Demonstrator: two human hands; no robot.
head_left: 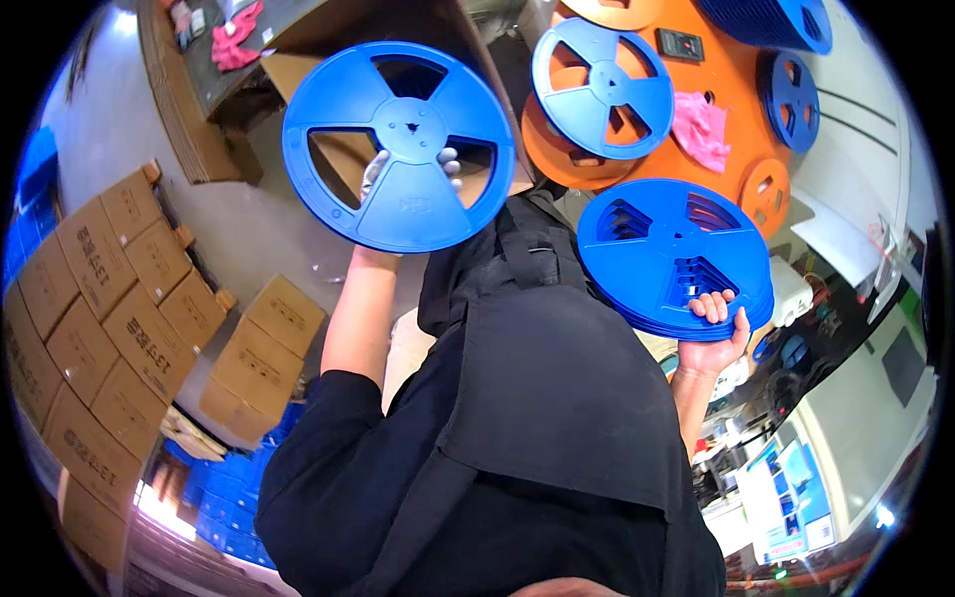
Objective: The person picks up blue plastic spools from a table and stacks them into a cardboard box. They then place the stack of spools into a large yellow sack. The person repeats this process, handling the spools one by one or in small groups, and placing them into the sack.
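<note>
The left hand (383,174) grips a single blue plastic reel (398,144) from behind, fingers showing through its spokes; the right hand (714,333) clasps a stack of blue reels (674,254) from below, beside orange reels (696,90)

Your left hand (383,177) is masked by the single blue reel (398,146) it holds up; open floor lies below and left of it, down to the stacked cardboard boxes (109,298). Your right hand (713,333) props a stack of blue reels (674,257), which blocks the way up toward the orange reels (736,109), where another blue reel (602,88) and a pink cloth (699,127) lie. Your own dark torso fills the gap between both arms. Right of the stack, cluttered benches crowd close.
</note>
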